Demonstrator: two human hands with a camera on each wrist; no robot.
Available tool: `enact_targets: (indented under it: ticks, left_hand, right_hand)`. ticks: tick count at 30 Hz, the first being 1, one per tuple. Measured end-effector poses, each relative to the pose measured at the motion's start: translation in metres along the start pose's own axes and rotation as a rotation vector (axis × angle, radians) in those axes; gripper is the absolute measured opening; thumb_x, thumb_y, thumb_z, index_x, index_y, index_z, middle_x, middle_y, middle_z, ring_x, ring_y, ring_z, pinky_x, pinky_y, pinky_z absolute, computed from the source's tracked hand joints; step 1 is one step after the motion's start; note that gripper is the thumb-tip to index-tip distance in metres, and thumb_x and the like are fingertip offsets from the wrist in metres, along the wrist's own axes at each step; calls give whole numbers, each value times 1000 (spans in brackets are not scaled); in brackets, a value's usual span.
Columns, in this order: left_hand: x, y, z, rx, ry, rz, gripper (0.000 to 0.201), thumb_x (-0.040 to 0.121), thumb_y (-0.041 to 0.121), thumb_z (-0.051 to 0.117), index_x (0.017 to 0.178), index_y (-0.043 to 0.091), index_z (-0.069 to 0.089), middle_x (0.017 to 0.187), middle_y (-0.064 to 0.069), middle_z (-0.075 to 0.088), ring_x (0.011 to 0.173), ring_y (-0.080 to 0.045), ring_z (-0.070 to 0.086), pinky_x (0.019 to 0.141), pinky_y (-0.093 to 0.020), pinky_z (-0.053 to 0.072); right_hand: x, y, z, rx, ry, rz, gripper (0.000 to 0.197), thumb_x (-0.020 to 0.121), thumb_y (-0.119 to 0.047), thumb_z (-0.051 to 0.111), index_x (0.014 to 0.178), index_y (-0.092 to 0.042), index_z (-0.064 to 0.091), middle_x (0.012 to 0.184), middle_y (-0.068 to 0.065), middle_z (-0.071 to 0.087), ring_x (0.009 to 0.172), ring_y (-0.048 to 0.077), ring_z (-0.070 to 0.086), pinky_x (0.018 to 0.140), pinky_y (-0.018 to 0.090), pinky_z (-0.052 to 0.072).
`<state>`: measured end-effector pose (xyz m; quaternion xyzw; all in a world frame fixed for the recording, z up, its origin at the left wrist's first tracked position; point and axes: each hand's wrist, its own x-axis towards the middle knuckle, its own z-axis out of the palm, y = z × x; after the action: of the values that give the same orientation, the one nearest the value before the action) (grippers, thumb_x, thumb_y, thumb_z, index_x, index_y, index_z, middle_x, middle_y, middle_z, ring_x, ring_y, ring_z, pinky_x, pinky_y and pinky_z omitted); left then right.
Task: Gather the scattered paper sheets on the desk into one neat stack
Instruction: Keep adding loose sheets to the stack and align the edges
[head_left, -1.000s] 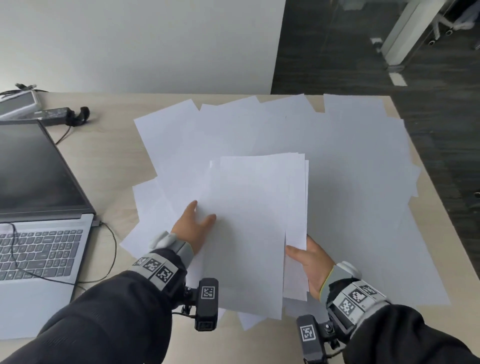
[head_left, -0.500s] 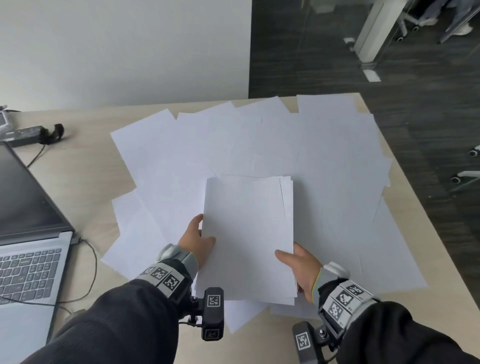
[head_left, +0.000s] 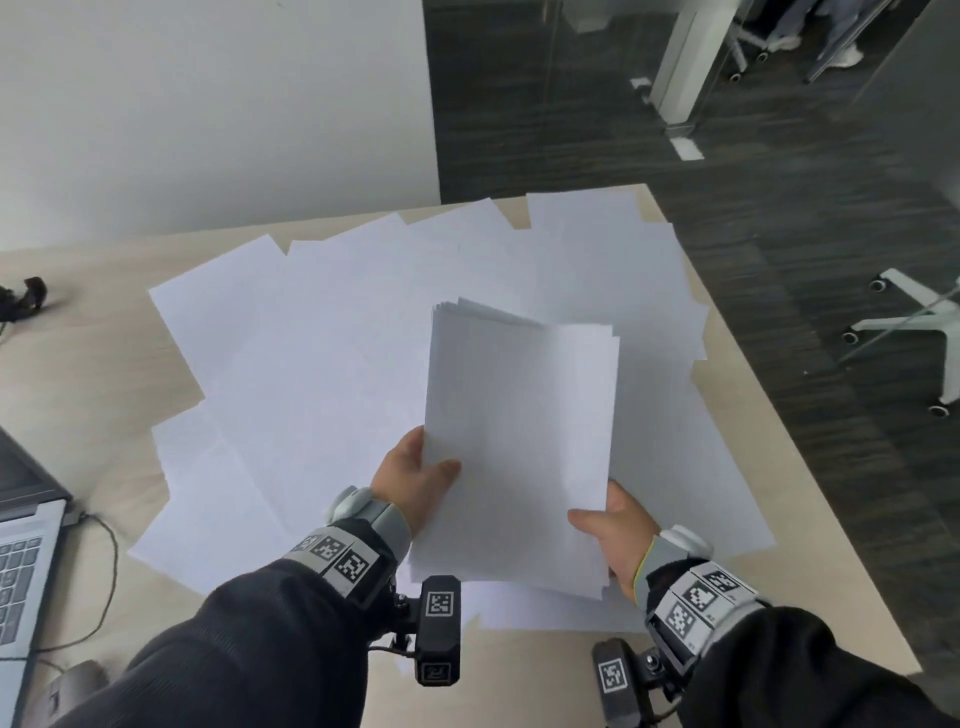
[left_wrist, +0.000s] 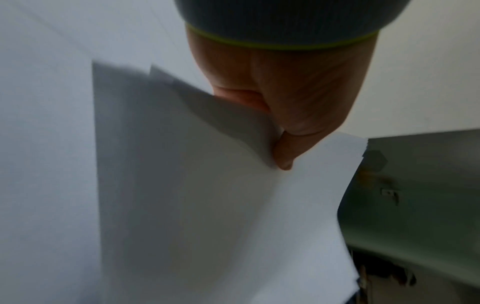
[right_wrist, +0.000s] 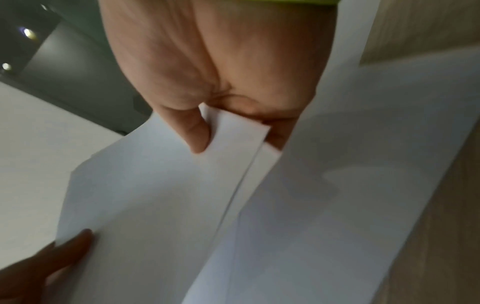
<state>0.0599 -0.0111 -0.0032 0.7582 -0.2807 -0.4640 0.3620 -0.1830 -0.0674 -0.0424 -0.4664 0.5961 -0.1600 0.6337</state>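
I hold a bundle of white sheets (head_left: 519, 441) lifted and tilted above the desk. My left hand (head_left: 415, 478) grips its left edge, thumb on top; the left wrist view shows that thumb (left_wrist: 283, 152) pressed on the paper bundle (left_wrist: 207, 205). My right hand (head_left: 608, 535) pinches the lower right edge, thumb (right_wrist: 194, 131) on top of the sheets (right_wrist: 155, 205). Several loose white sheets (head_left: 311, 338) lie spread and overlapping over the desk (head_left: 93, 332) under and around the bundle. The fingers beneath the bundle are hidden.
An open laptop (head_left: 21, 545) with a cable (head_left: 104, 571) sits at the desk's left edge. A black object (head_left: 26, 299) lies far left. The desk's right edge (head_left: 810, 493) drops to dark floor, where a chair base (head_left: 914, 322) stands.
The bundle has risen off the spread sheets and tilted up, its edges drawn closer together. Both hands moved right and up with it. The head view swung right.
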Motion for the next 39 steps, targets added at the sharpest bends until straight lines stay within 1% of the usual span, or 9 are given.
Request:
enact_targets:
  ticks: [4,7,11,14,18,26,31,35,39]
  left_hand:
    - [8,8,38,92,-75,63,34,91,19,61,123,28,63,117,11,68,110,-14,65,94,-31,50]
    - [15,3,57,433,-1,134,46,92,19,60,136,32,57,143,12,49,133,-11,45,110,-32,35]
    - [20,-5,75,770,60,115,66,87,39,59,149,38,37,167,11,15,154,-13,10,123,-43,15]
    - [19,-7,93,872,-7,117,90,86,60,57,159,34,13,169,9,-11,155,-15,-13,126,-45,3]
    - [18,-10,112,1040,-115,60,130,63,92,54,156,38,-18,164,6,-29,152,-23,-25,124,-49,-3]
    - [20,-19,119,1070,-80,63,128,61,92,56,155,43,-17,165,7,-26,153,-22,-24,124,-51,-2]
    - [20,-19,120,1039,-48,80,119,66,89,58,156,45,-7,167,10,-19,154,-20,-18,124,-49,3]
    - [23,-17,109,964,0,116,91,78,77,59,154,46,19,168,14,1,155,-17,0,121,-49,16]
    - [31,-8,99,864,56,117,73,83,74,51,147,40,42,158,15,38,145,-17,34,114,-47,32]
  right_hand:
    - [5,7,-46,20,165,-47,33,79,-6,66,98,-33,66,100,-7,74,100,23,68,98,44,51]
    - [6,15,-83,61,268,-35,34,78,-6,64,95,-35,68,99,-7,74,100,28,67,97,50,51]
    - [3,21,-128,43,333,10,38,88,3,59,102,-32,63,101,-1,70,101,31,65,95,50,50]
    - [1,27,-146,12,331,16,41,89,5,58,113,-27,58,108,7,68,103,31,63,96,47,49]
    - [5,39,-158,27,311,21,42,88,7,57,118,-23,59,109,8,68,100,29,62,95,44,49]
    - [9,52,-178,58,286,36,41,87,1,60,103,-36,64,103,-4,72,100,29,66,96,50,50]
    - [4,51,-196,85,293,49,40,88,4,58,111,-29,62,104,-1,71,102,32,65,97,51,49]
    - [4,50,-198,111,271,52,41,89,5,57,112,-29,62,108,4,71,102,32,65,98,53,49]
    - [3,47,-194,159,237,50,43,89,5,56,118,-26,62,112,5,71,102,29,65,92,48,52]
